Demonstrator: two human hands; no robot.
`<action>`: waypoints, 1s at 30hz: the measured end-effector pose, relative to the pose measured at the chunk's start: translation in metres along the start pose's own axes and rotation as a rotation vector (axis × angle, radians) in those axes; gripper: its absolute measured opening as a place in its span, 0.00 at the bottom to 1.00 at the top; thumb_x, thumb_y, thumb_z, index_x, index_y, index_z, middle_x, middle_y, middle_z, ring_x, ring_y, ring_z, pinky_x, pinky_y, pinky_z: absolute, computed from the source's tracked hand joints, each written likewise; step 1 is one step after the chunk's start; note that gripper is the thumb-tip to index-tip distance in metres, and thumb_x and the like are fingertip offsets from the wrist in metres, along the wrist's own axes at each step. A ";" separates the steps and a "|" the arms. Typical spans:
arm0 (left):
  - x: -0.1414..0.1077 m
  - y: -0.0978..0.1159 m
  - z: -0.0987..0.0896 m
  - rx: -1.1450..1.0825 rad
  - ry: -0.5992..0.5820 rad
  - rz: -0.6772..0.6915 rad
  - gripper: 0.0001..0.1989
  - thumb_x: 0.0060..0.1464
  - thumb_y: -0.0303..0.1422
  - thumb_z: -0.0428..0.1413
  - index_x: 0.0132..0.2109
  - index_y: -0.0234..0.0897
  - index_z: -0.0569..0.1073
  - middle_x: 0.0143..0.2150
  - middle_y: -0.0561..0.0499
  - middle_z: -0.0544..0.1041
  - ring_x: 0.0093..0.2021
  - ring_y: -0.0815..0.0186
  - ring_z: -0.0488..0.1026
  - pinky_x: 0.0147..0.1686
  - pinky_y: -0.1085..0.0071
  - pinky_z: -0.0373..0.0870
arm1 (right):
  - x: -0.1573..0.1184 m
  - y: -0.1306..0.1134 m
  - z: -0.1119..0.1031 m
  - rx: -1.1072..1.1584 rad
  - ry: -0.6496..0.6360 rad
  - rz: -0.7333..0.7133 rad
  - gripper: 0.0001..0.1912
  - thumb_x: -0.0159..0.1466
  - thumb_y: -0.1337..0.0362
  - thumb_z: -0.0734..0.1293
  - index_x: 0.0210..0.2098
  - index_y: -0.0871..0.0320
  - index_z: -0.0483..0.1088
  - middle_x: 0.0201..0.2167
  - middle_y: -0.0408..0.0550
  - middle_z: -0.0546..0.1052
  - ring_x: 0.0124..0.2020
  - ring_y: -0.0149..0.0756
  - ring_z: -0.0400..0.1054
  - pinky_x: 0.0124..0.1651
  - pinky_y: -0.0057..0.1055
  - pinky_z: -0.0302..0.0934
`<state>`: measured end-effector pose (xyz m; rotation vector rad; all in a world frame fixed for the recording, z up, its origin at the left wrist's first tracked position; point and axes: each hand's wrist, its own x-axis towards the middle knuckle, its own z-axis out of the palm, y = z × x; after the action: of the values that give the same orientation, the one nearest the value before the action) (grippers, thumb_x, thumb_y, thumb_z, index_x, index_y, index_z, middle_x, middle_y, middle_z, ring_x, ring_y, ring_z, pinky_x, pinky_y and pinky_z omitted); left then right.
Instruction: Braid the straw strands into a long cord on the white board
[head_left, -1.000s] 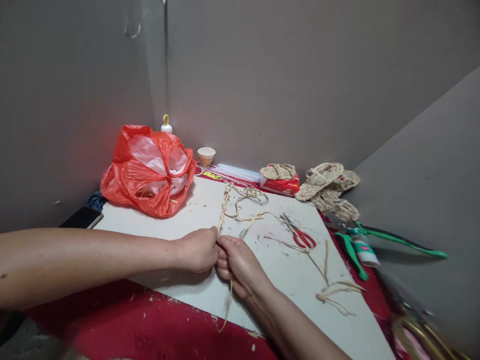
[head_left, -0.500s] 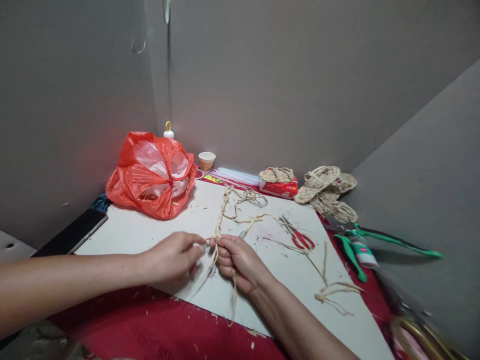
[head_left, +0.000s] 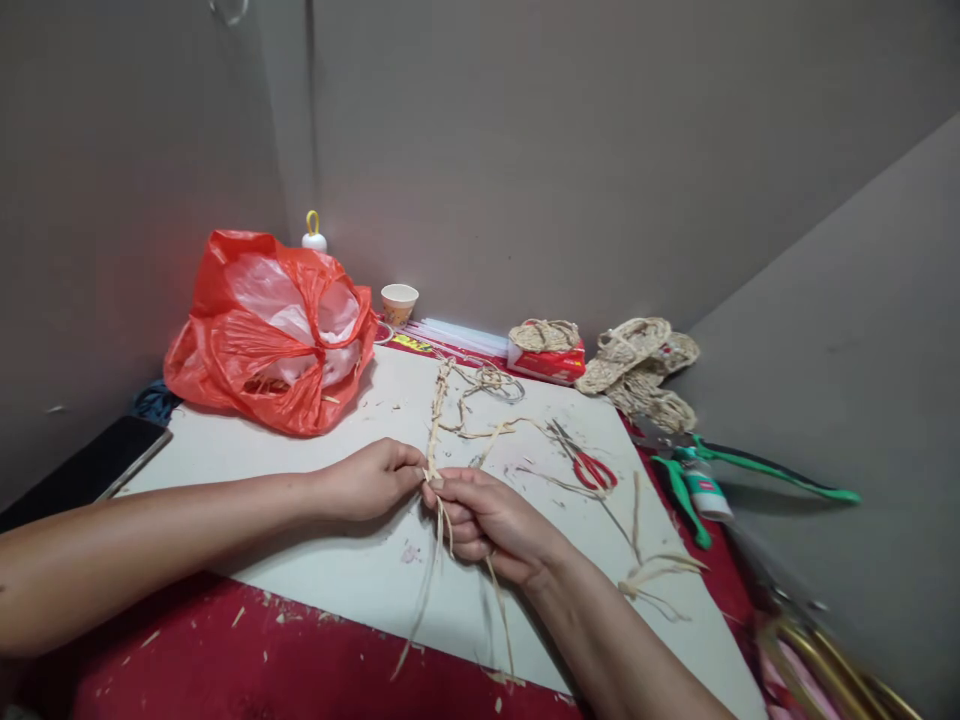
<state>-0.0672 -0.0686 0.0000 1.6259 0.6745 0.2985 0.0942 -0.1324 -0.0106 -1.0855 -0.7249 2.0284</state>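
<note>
A straw braid point(head_left: 437, 420) runs away from me across the white board, its near end between my two hands. My left hand point(head_left: 382, 478) is closed, its fingertips pinching the braid's left side. My right hand point(head_left: 487, 520) is closed too, thumb and forefinger gripping the braid's near end while the other fingers curl below. Loose straw strands point(head_left: 440, 545) hang from the grip toward the board's front edge. Another strand comes out under my right hand. To the right lie red-handled scissors point(head_left: 592, 470) and a small knotted bundle of straw point(head_left: 637, 580).
A red plastic bag point(head_left: 262, 340) stands at the left, near a dark phone point(head_left: 94, 470). Behind are a paper cup point(head_left: 399, 303) and a red packet point(head_left: 547, 362) with a woven straw piece on it. Woven straw slippers point(head_left: 637, 370), green-handled shears point(head_left: 772, 474) and a small bottle point(head_left: 707, 490) lie right.
My left hand has moved in from beside the braid and closed on it. The right hand keeps its hold. The loose strands hang differently, and the whole view has shifted slightly.
</note>
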 end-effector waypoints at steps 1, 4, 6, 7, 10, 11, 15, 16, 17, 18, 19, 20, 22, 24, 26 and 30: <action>0.001 -0.001 -0.001 0.043 -0.012 0.022 0.11 0.54 0.31 0.47 0.31 0.31 0.71 0.28 0.51 0.73 0.29 0.71 0.66 0.36 0.74 0.61 | -0.001 -0.001 -0.001 -0.019 0.001 0.020 0.10 0.55 0.63 0.67 0.24 0.60 0.62 0.12 0.29 0.48 0.13 0.17 0.34 0.14 0.18 0.28; 0.004 -0.003 -0.003 0.079 -0.070 0.019 0.12 0.56 0.29 0.44 0.33 0.31 0.71 0.33 0.49 0.76 0.34 0.69 0.69 0.40 0.73 0.63 | -0.004 -0.004 -0.002 -0.087 0.018 0.057 0.11 0.56 0.61 0.66 0.24 0.59 0.61 0.13 0.29 0.48 0.13 0.18 0.34 0.14 0.18 0.28; 0.006 -0.004 -0.004 0.088 -0.086 0.009 0.12 0.56 0.29 0.44 0.34 0.31 0.71 0.34 0.48 0.76 0.35 0.68 0.69 0.41 0.72 0.62 | -0.006 -0.006 -0.002 -0.135 0.042 0.059 0.11 0.56 0.60 0.66 0.24 0.59 0.61 0.12 0.29 0.48 0.14 0.18 0.34 0.14 0.19 0.28; 0.007 -0.005 -0.003 0.090 -0.087 0.002 0.12 0.56 0.29 0.44 0.34 0.31 0.71 0.34 0.49 0.76 0.35 0.69 0.69 0.41 0.72 0.62 | -0.006 -0.006 -0.003 -0.154 0.056 0.058 0.11 0.57 0.59 0.65 0.24 0.59 0.61 0.12 0.29 0.48 0.14 0.19 0.34 0.14 0.19 0.28; 0.008 -0.005 -0.003 -0.002 -0.081 -0.030 0.10 0.55 0.28 0.46 0.32 0.31 0.70 0.30 0.51 0.74 0.30 0.72 0.66 0.35 0.75 0.61 | -0.006 -0.006 -0.004 -0.189 0.075 0.052 0.12 0.58 0.57 0.64 0.25 0.58 0.62 0.12 0.29 0.47 0.14 0.20 0.33 0.14 0.19 0.29; 0.008 -0.005 -0.002 -0.063 -0.084 -0.052 0.09 0.55 0.28 0.46 0.30 0.32 0.69 0.28 0.53 0.72 0.27 0.74 0.64 0.31 0.77 0.60 | -0.006 -0.005 -0.004 -0.198 0.079 0.050 0.12 0.59 0.56 0.64 0.26 0.58 0.62 0.12 0.29 0.47 0.14 0.20 0.33 0.14 0.20 0.29; 0.007 -0.004 -0.002 -0.219 -0.140 -0.140 0.11 0.56 0.33 0.47 0.29 0.32 0.68 0.16 0.60 0.59 0.16 0.77 0.49 0.17 0.77 0.46 | -0.006 -0.004 -0.007 -0.233 0.080 0.040 0.12 0.60 0.56 0.63 0.27 0.58 0.63 0.12 0.30 0.47 0.14 0.20 0.34 0.14 0.20 0.30; 0.006 -0.003 -0.002 -0.232 -0.155 -0.149 0.11 0.56 0.35 0.48 0.30 0.32 0.68 0.15 0.61 0.57 0.15 0.77 0.47 0.16 0.76 0.43 | -0.006 -0.005 -0.008 -0.239 0.080 0.038 0.12 0.60 0.56 0.63 0.27 0.58 0.63 0.12 0.30 0.47 0.14 0.21 0.34 0.14 0.20 0.30; 0.006 -0.003 -0.002 -0.250 -0.166 -0.156 0.12 0.56 0.36 0.48 0.30 0.33 0.68 0.14 0.62 0.55 0.14 0.77 0.46 0.15 0.76 0.41 | -0.007 -0.005 -0.008 -0.244 0.082 0.037 0.12 0.60 0.56 0.63 0.28 0.58 0.63 0.12 0.30 0.48 0.14 0.21 0.35 0.14 0.20 0.30; 0.006 -0.003 -0.002 -0.275 -0.173 -0.166 0.12 0.56 0.37 0.48 0.30 0.33 0.67 0.14 0.62 0.54 0.13 0.77 0.45 0.14 0.76 0.40 | -0.007 -0.005 -0.008 -0.250 0.090 0.037 0.11 0.60 0.57 0.63 0.28 0.58 0.63 0.12 0.30 0.49 0.14 0.21 0.35 0.14 0.19 0.31; 0.006 -0.003 -0.002 -0.306 -0.180 -0.178 0.12 0.56 0.38 0.48 0.30 0.34 0.66 0.13 0.62 0.54 0.13 0.77 0.44 0.13 0.76 0.39 | -0.008 -0.006 -0.008 -0.258 0.103 0.035 0.11 0.60 0.57 0.63 0.28 0.58 0.63 0.12 0.30 0.49 0.14 0.21 0.36 0.14 0.19 0.31; 0.006 -0.003 -0.002 -0.342 -0.184 -0.190 0.11 0.56 0.37 0.49 0.30 0.35 0.66 0.13 0.62 0.53 0.12 0.77 0.44 0.13 0.76 0.39 | -0.008 -0.006 -0.008 -0.267 0.116 0.034 0.10 0.60 0.57 0.63 0.28 0.58 0.62 0.13 0.31 0.50 0.14 0.21 0.37 0.14 0.19 0.31; 0.006 -0.002 -0.002 -0.409 -0.179 -0.217 0.09 0.55 0.35 0.49 0.29 0.36 0.64 0.13 0.63 0.53 0.12 0.77 0.43 0.12 0.77 0.39 | -0.009 -0.007 -0.007 -0.272 0.134 0.037 0.10 0.59 0.58 0.62 0.27 0.58 0.62 0.13 0.31 0.51 0.14 0.21 0.37 0.14 0.19 0.32; 0.007 -0.001 -0.002 -0.450 -0.174 -0.254 0.09 0.54 0.34 0.50 0.28 0.36 0.64 0.14 0.63 0.53 0.13 0.78 0.43 0.11 0.78 0.39 | -0.008 -0.007 -0.005 -0.253 0.141 0.047 0.09 0.58 0.60 0.62 0.25 0.58 0.61 0.13 0.32 0.51 0.14 0.20 0.37 0.14 0.19 0.32; 0.008 -0.001 -0.001 -0.471 -0.172 -0.280 0.08 0.53 0.33 0.50 0.27 0.36 0.63 0.15 0.62 0.54 0.13 0.78 0.43 0.11 0.78 0.38 | -0.007 -0.006 -0.005 -0.220 0.135 0.056 0.08 0.56 0.62 0.62 0.24 0.58 0.61 0.13 0.32 0.52 0.14 0.20 0.38 0.14 0.19 0.32; 0.010 -0.003 0.000 -0.473 -0.173 -0.265 0.07 0.53 0.32 0.50 0.28 0.36 0.65 0.15 0.62 0.54 0.13 0.78 0.43 0.11 0.78 0.38 | -0.005 -0.004 -0.006 -0.203 0.142 0.038 0.07 0.55 0.64 0.61 0.23 0.59 0.62 0.13 0.34 0.55 0.13 0.21 0.40 0.13 0.19 0.32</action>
<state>-0.0602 -0.0623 -0.0046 1.0841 0.6222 0.1095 0.1021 -0.1334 -0.0082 -1.3539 -0.8557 1.9176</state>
